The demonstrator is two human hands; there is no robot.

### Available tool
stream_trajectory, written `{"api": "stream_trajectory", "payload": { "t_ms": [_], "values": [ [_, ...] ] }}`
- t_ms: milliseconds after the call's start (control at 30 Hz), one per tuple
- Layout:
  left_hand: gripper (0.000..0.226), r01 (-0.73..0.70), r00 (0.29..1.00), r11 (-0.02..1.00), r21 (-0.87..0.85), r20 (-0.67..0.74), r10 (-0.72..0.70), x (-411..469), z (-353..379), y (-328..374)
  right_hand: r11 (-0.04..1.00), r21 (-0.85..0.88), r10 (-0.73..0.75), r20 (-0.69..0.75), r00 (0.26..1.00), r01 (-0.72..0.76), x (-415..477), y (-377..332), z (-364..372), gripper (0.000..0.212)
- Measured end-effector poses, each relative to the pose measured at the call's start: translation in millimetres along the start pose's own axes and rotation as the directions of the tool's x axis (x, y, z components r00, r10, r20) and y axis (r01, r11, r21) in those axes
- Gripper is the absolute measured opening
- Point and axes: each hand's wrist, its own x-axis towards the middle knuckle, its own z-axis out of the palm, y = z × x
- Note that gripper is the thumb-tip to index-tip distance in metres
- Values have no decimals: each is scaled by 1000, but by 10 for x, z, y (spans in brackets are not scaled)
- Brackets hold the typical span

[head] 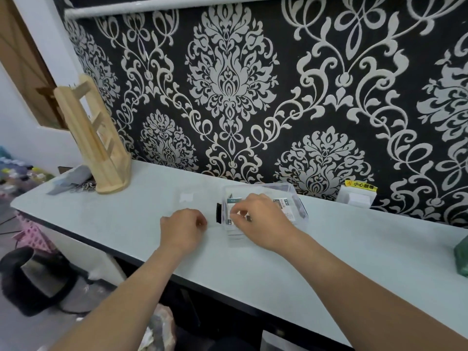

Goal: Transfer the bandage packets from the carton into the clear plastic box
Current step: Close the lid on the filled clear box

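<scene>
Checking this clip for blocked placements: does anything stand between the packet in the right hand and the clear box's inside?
Nothing visible does. The right hand pinches a packet right at the open top of the clear plastic box, which has no lid on. The left hand rests beside it.

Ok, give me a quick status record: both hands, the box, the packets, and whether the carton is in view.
left hand: rests on the table left of the box, fingers curled, nothing seen in it
right hand: over the box, pinches a bandage packet
clear plastic box: lid off, on the table near the wall, black latch at its left end
other packets: lying inside the box, count unclear
carton: cannot be made out in this view
</scene>
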Motion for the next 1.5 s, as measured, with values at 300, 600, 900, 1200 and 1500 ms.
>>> {"api": "stream_trajectory", "payload": {
  "t_ms": [300, 600, 900, 1200, 1500],
  "values": [
    [29, -108, 875, 935, -337, -478, -71, -56, -205, -42, 997, 81, 20, -75, 997, -14, 37, 70, 64, 25],
    [25, -201, 971, 152, -968, -218, -99, -185, -986, 467, 225, 949, 422, 109, 900, -220, -66, 66, -704, 58],
    [22, 303, 951, -316, -899, 308, 36, -190, -826, 581, 581, 754, 473, -6, 881, -307, -242, 321, -862, 20],
    [17, 216, 975, 615, -758, 134, -177, -136, -536, 600, 837, 303, 508, -121, 853, -456, -285, 472, -779, 32],
    [25, 141, 989, 874, -466, 35, -141, -175, -272, 627, 829, 242, 550, -180, 816, -505, -311, 609, -518, 19]
  ]
}}
